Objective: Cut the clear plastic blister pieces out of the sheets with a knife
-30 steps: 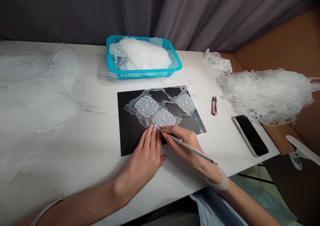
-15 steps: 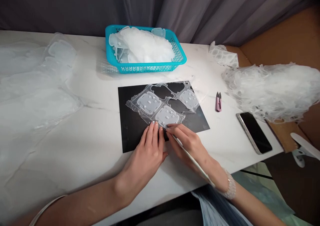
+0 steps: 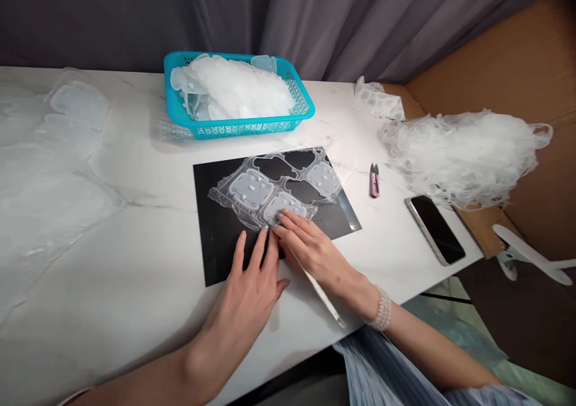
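A translucent plastic sheet (image 3: pixel 252 209) with moulded pieces and cut-out gaps lies on a black mat (image 3: pixel 224 256). Several rounded-square pieces remain in it, one moulded piece (image 3: pixel 279 205) close to my fingertips. My left hand (image 3: pixel 254 274) rests with spread fingers at the sheet's near edge, fingertips touching it. Beside it my right hand (image 3: pixel 315 253) is closed around a slim white pen-like tool (image 3: pixel 323 295), whose shaft points back toward me. The tool's tip is hidden under my fingers, so I cannot tell what it touches.
Behind the mat stands a turquoise basket (image 3: pixel 252 131) heaped with translucent pieces. Right of the mat are pink thread snips (image 3: pixel 375 181), a phone (image 3: pixel 435 229) and a pile of plastic scrap (image 3: pixel 450 160) by a cardboard box (image 3: pixel 504 64). Bagged plastic sheets (image 3: pixel 54 166) cover the left.
My right hand has moved over the near edge of the sheet, its fingers now on the near piece. My left fingers have spread apart. The whole view has shifted slightly.
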A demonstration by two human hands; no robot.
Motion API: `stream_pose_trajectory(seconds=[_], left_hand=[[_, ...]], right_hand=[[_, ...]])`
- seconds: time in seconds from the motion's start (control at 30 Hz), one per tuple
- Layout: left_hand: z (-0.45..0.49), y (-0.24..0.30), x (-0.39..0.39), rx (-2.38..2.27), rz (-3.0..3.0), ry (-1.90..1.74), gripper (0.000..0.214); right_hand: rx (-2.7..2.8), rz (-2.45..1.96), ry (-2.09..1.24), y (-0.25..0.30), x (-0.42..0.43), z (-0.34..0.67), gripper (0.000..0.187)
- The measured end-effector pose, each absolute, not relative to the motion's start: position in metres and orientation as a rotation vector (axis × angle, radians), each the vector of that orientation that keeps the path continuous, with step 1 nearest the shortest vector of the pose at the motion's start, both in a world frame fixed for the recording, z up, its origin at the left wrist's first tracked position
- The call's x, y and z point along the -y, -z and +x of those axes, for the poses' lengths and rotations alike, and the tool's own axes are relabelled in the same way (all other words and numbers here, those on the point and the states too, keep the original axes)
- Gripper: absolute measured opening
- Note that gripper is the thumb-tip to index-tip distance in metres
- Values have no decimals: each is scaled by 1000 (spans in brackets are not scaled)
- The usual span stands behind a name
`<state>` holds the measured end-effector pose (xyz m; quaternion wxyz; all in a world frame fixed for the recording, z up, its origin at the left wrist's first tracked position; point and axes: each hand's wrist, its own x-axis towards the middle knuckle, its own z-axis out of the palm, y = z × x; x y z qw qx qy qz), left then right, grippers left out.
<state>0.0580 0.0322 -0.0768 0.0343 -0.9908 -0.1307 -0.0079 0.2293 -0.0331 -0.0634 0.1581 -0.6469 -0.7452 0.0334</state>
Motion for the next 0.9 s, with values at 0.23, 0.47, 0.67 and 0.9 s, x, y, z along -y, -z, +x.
stream_pose_trajectory(seconds=[0.23, 0.47, 0.67, 0.9], left_hand=[[60, 88, -31, 405, -3072, 129, 54], [58, 94, -41, 310, -3055, 107, 64], [64, 86, -41, 364, -3083, 20, 65], [68, 54, -61, 638, -3617, 329, 46]], right_hand=[[2213, -1737, -106, 68, 29, 221, 36], [893, -1633, -643, 63, 37, 313, 17], [503, -1645, -433, 40, 87, 466, 16], [445, -1448, -591, 16, 85, 382, 16]])
